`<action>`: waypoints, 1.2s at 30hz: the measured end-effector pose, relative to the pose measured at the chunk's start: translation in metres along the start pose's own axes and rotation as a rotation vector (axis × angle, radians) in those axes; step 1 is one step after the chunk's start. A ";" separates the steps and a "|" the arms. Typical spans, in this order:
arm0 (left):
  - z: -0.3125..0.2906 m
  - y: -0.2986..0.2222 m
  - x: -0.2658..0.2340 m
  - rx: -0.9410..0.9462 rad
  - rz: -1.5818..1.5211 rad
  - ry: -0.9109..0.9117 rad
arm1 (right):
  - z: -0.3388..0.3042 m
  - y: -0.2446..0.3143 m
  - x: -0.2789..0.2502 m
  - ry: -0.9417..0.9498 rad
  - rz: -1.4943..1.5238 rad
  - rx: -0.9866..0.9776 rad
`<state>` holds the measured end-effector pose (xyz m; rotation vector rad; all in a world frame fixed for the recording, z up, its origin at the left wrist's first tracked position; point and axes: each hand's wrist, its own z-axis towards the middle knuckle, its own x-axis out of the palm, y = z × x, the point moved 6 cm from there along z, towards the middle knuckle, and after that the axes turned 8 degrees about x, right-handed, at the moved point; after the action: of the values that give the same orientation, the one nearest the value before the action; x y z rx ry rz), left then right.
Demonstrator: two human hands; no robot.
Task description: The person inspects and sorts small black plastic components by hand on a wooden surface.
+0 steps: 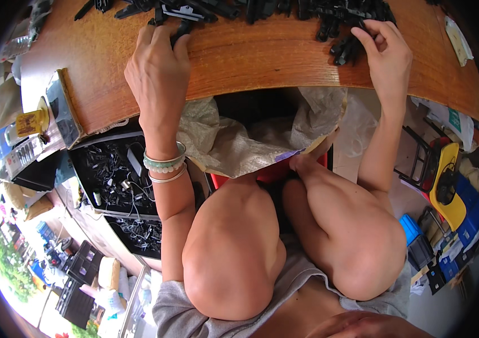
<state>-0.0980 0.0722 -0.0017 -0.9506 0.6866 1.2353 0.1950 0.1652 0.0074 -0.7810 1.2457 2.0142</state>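
On the far part of the wooden table [284,62] lie several heaps of small black plastic parts [262,10]. My left hand [159,76] reaches to the heap at the left, its fingers closed around a small black plastic part [182,31] at the table top. A longer piece with a grey-silver face [183,12] lies just beyond those fingertips. At the right-hand heap my right hand [387,53] is bent in a pinch, thumb and forefinger on a black part [359,27]. More black parts [343,50] lie below that pinch. The exact kind of these pieces is too small to tell.
A pale woven sack [234,149] hangs open under the table's near edge, above my knees. Black trays [109,174] of small parts and cables stand at the left. A yellow-backed chair [448,186] and blue bins [414,236] are at the right.
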 end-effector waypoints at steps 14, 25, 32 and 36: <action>-0.003 -0.025 -0.012 -0.364 -0.895 -0.062 | -0.034 0.051 0.013 0.433 1.053 0.253; -0.007 -0.068 0.021 -0.458 -1.562 0.174 | -0.041 0.082 0.009 0.344 0.864 -0.055; -0.008 -0.089 0.002 -0.029 -1.071 0.136 | -0.046 0.069 0.011 0.214 0.774 -0.013; -0.004 -0.093 -0.007 0.162 -0.934 0.052 | -0.036 0.077 -0.003 0.055 0.500 -0.140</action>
<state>-0.0082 0.0605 0.0228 -0.9920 0.2941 0.3252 0.1435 0.1048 0.0374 -0.6341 1.4506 2.5143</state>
